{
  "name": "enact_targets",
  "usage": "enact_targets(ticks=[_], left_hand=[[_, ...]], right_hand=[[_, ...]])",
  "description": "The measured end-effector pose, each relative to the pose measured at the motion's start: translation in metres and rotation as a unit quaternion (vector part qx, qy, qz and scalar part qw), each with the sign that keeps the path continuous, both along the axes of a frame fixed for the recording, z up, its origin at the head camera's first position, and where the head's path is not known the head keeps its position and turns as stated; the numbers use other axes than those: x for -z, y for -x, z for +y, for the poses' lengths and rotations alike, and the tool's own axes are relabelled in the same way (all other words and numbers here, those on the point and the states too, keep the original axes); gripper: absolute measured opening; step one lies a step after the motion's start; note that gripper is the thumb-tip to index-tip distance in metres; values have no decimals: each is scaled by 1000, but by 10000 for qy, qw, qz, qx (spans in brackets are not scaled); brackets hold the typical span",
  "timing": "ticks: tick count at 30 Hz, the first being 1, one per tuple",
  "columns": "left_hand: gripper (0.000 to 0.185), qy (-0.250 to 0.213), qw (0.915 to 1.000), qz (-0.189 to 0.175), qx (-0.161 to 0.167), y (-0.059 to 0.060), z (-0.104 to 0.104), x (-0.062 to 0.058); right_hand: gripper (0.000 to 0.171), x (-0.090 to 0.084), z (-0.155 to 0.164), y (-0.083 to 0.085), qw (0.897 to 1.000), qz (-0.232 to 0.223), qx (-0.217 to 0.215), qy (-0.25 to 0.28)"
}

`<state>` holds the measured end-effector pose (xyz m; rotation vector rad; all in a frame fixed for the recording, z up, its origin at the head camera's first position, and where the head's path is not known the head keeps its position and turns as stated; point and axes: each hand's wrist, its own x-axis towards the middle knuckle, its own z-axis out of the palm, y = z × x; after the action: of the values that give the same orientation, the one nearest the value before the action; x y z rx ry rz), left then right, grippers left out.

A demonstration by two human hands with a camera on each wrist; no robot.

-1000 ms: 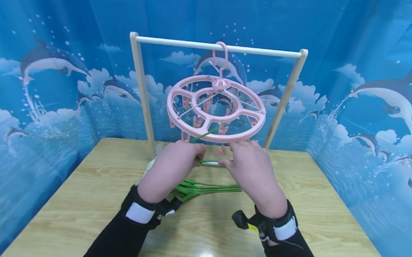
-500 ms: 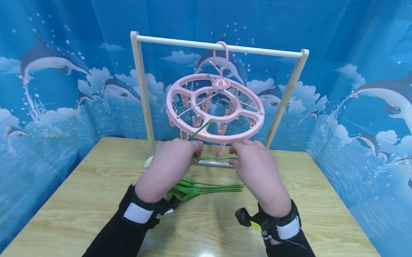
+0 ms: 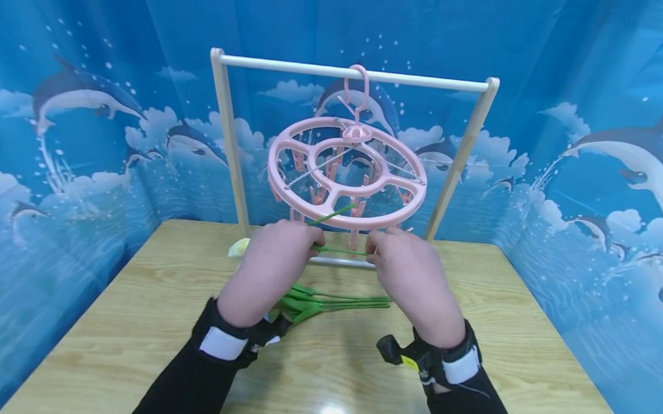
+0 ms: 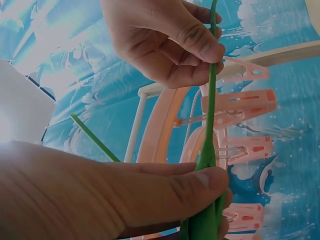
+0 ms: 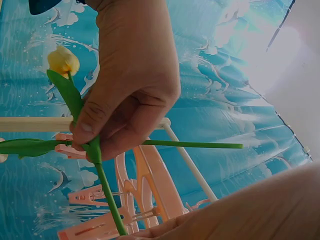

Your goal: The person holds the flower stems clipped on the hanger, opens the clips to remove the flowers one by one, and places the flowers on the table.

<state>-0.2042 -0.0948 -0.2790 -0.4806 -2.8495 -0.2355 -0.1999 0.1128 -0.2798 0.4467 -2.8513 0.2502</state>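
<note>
An artificial tulip is held level between my two hands below a pink round clip hanger [image 3: 346, 171]. My left hand [image 3: 313, 246] grips its green stem [image 3: 338, 251] near the leaves; the yellow bud [image 3: 238, 247] sticks out to the left of that hand. My right hand [image 3: 369, 254] pinches the stem's other end. In the left wrist view the stem [image 4: 209, 140] runs from my left thumb [image 4: 200, 182] up to the right hand's fingertips [image 4: 207, 52], with pink clips [image 4: 240, 105] behind. The right wrist view shows the bud [image 5: 63, 60] and a leaf [image 5: 67, 92] by the left hand.
The hanger hooks onto the top bar [image 3: 412, 82] of a wooden rack at the table's back. Several more green tulip stems [image 3: 339, 303] lie on the wooden table [image 3: 141, 322] under my hands. Blue dolphin-print cloth [image 3: 71, 131] walls in the table on three sides.
Both hands have lifted the stem slightly toward the hanger's front rim, and the right hand has edged left, closer to the left hand. The hanger has swayed a little.
</note>
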Motion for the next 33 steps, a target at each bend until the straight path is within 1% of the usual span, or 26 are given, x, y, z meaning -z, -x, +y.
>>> enact_targets(ticks=[3, 6, 10, 16, 20, 23, 30, 33], left_hand=[[13, 137, 9999, 55, -26, 0, 0, 1], [14, 391, 9991, 150, -11, 0, 1, 2], [15, 574, 9983, 100, 14, 2, 1, 3], [15, 496, 9987, -103, 24, 4, 4, 5], [16, 553, 9983, -146, 59, 4, 7, 7], [18, 624, 9979, -132, 61, 4, 8, 8], [20, 555, 9981, -240, 101, 9, 7, 13], [22, 522, 9982, -260, 149, 10, 7, 16]], right_hand=[[5, 0, -1, 2, 10000, -85, 28, -29], [3, 0, -2, 3, 9998, -177, 27, -43], [2, 0, -2, 5, 9996, -280, -10, -37], [6, 2, 0, 7, 9991, -418, -14, 30], [10, 3, 0, 7, 9988, -479, 13, 26], [8, 4, 0, 9, 9986, -526, -16, 53], [9, 10, 0, 17, 9947, -993, -105, 249], [11, 12, 0, 18, 9942, -1046, -85, 225]])
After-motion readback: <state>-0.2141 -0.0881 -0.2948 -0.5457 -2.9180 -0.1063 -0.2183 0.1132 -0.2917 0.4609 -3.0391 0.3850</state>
